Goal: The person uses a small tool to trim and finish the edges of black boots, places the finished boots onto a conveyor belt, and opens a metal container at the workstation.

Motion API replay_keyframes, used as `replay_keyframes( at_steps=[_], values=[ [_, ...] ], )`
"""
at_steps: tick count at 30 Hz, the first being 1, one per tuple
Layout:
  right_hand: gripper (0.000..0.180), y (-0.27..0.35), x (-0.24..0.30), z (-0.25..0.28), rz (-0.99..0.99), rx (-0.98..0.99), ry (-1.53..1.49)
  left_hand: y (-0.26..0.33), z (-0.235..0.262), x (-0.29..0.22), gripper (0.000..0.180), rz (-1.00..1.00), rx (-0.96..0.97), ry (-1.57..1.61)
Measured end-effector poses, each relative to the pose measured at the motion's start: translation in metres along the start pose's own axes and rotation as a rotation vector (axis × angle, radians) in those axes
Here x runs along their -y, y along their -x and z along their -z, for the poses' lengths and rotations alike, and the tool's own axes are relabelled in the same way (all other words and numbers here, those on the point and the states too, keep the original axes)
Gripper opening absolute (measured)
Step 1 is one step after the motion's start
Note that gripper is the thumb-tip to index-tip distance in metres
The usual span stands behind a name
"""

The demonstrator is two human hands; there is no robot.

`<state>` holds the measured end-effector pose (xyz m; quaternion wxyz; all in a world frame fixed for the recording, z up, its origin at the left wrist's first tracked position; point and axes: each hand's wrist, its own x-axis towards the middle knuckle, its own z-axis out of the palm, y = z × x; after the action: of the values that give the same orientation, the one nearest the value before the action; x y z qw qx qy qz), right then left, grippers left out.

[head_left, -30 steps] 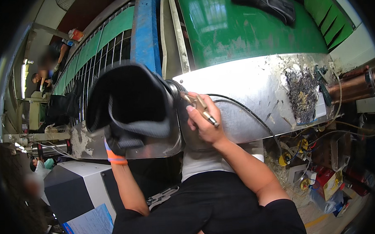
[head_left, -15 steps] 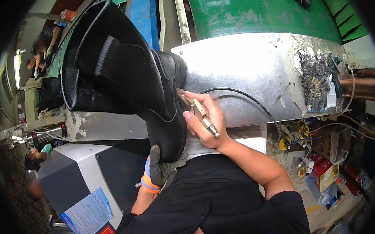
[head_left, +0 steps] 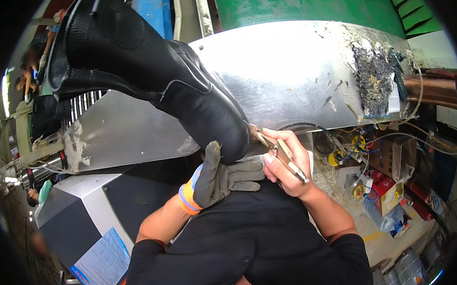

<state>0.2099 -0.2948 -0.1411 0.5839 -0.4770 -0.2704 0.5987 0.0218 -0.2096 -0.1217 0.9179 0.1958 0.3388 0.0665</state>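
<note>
A tall black leather boot [head_left: 207, 113] lies over the metal bench, its shaft toward the upper left and its toe toward me. My left hand [head_left: 222, 176], in a grey-palmed glove with an orange and blue cuff, is open at the toe. Its thumb stands up beside the toe and its fingers stretch out just in front, palm showing. Bare, my right hand [head_left: 290, 165] grips a slim pen-shaped metal tool [head_left: 277, 149] with a side lever. The tool's tip meets the edge of the boot near the toe. A black hose [head_left: 301, 123] runs behind that hand.
The shiny metal bench top [head_left: 286, 73] carries a dark, crusted residue patch [head_left: 373, 80] at right. Beyond it is a green surface [head_left: 304, 4]. A grey and white cabinet [head_left: 88, 199] stands at left. Hoses and a red box [head_left: 383, 186] sit low right. Other people work at far left.
The boot has tipped and shifted, its shaft lower to the left and its toe farther right. My left fingers have opened out at the toe. The tool has moved right and toward me.
</note>
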Motion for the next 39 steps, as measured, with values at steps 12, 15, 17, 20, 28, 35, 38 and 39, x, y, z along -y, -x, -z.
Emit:
replay_keyframes(
  at_steps=[12,15,17,20,28,35,38,39],
  values=[
    [0.042,0.019,-0.009,-0.009,0.245,-0.256,0.014,-0.075,0.001,-0.030,0.098,0.173,0.508,0.037],
    [0.041,0.010,-0.006,-0.002,0.284,-0.231,-0.071,-0.068,0.003,-0.043,0.081,0.172,0.372,-0.124],
    [0.041,0.008,-0.004,0.001,0.291,-0.238,-0.066,-0.035,0.008,-0.085,0.056,-0.007,0.274,-0.852],
    [0.041,0.006,-0.003,0.004,0.277,-0.269,-0.012,0.036,0.066,-0.162,0.044,-0.162,-0.029,-2.029],
    [0.041,-0.027,0.015,0.019,0.282,-0.194,-0.048,0.081,0.173,-0.259,0.024,-1.046,-0.768,-1.376],
    [0.040,-0.080,0.030,0.033,0.202,-0.148,-0.148,0.065,0.092,-0.129,0.033,-1.419,-0.783,-0.962],
    [0.041,-0.088,0.039,0.031,0.161,-0.126,-0.186,0.075,0.126,-0.087,0.046,-1.592,-0.811,-0.915],
    [0.042,-0.087,0.041,0.032,0.150,-0.127,-0.196,0.085,0.169,-0.080,0.044,-1.515,-0.853,-0.908]
  ],
)
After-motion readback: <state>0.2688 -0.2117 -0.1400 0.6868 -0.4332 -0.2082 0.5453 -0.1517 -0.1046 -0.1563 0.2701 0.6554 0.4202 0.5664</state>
